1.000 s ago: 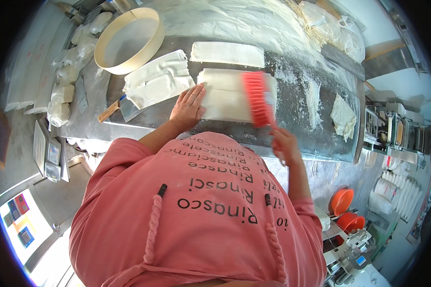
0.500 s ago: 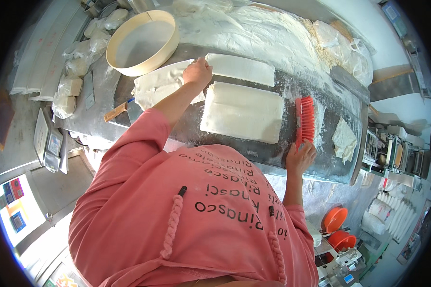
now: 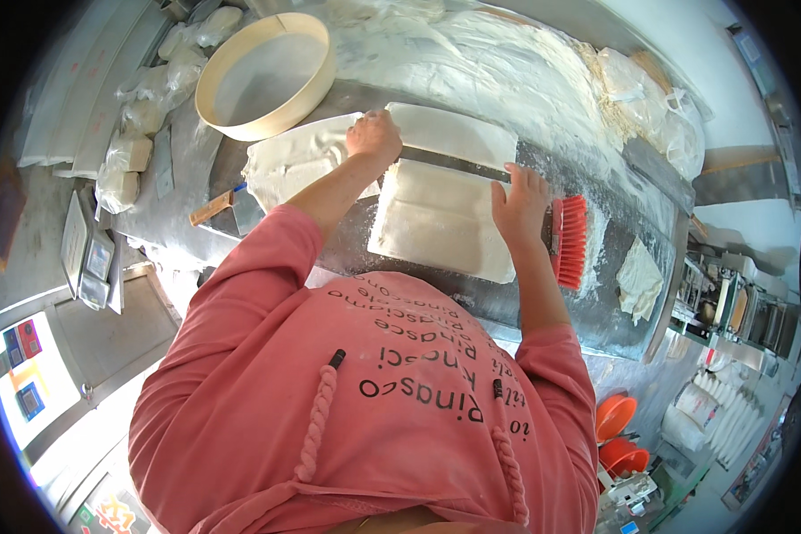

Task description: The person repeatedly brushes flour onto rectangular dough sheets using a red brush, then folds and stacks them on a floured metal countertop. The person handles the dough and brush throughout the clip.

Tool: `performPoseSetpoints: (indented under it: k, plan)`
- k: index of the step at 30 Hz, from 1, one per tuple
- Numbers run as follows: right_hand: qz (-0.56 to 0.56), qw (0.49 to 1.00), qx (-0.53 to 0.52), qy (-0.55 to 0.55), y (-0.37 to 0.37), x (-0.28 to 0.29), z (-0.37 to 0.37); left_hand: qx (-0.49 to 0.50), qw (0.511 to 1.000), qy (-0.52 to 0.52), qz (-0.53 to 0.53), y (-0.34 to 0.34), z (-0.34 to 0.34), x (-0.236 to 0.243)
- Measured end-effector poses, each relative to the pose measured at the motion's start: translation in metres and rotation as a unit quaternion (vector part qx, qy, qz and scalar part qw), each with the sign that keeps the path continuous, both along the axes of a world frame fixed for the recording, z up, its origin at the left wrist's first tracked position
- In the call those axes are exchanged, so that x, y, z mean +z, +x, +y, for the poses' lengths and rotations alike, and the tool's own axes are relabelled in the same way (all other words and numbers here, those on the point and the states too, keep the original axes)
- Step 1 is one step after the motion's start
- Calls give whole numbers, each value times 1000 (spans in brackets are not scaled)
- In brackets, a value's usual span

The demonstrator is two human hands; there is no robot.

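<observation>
Rolled dough lies in flat pieces on the dark worktop. With fingers bent together, my left hand [image 3: 374,136] grips at the left end of the far dough strip [image 3: 454,135]; its fingertips are partly hidden. Beside that wrist is an uneven dough piece [image 3: 298,158]. A larger dough sheet [image 3: 440,218] lies nearer to me, and my right hand [image 3: 521,206] is over its far right corner, empty, thumb and fingers apart. Just right of this hand, a red-bristled brush [image 3: 570,242] rests on the floury surface.
A round wooden-rimmed sieve [image 3: 209,98] stands at the far left. Nearer is a scraper with a wooden handle [image 3: 212,209]. Loose flour [image 3: 472,62] covers the back of the worktop. A dough scrap [image 3: 639,280] lies at the right, with plastic bags [image 3: 681,133] behind.
My right hand has let go of the brush and moved up and left to the near sheet's corner. The brush stays on the worktop. My left hand has barely moved.
</observation>
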State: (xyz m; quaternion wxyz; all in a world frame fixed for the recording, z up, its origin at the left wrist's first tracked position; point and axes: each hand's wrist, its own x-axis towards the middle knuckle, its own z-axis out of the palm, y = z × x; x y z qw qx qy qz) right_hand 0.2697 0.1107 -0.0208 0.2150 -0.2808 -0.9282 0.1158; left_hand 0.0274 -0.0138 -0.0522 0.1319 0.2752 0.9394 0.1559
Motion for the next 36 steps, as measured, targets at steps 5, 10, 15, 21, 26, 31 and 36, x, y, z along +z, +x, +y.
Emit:
performPoseSetpoints:
  k: [5, 10, 15, 21, 26, 31, 36]
  plan:
    - [-43, 999, 8, -24, -31, -16, 8, -22, 1000, 1, -9, 0, 7, 5]
    - [-38, 998, 37, -23, -63, -21, 3, 121, 885, 222, -390, -13, 25, 38]
    - [-136, 986, -60, 79, -66, -37, 51, 165, 823, 372, -396, -12, 42, 76]
    - [-17, 999, -41, -14, -20, 16, 102, 36, 825, 453, -335, -6, 22, 109]
    - [56, 993, 94, 44, 32, 65, 47, -38, 879, 386, -278, 26, -51, 116]
    - [-52, 988, 133, 59, 96, 23, -20, -84, 930, 274, -231, 83, -120, 41]
    - [-77, 990, 102, 54, 120, -10, -54, -99, 955, 214, -182, 105, -138, 9]
